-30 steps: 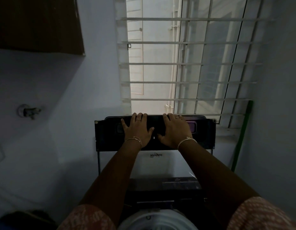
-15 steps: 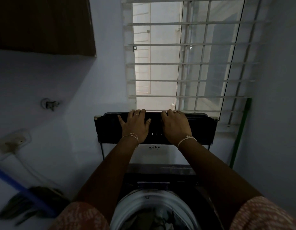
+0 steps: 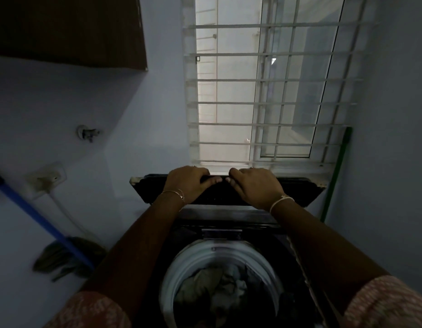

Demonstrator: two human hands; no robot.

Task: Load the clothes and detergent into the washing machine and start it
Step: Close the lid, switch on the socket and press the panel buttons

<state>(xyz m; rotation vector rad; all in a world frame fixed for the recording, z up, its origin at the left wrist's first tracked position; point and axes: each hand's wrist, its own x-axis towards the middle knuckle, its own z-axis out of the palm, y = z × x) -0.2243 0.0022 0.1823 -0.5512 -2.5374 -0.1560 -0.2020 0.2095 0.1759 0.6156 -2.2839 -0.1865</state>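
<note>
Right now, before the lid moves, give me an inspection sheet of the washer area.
Surface: washing machine top, dim; lid raised.
Job's things: clothes inside drum; detergent not seen.
Clutter: blue-handled broom at left wall; green pole in right corner.
Hands: left hand and right hand both grip the lid's upper edge.
Cables: white cable hangs from wall socket.
Surroundings: barred window, wall tap, brown cabinet.
</note>
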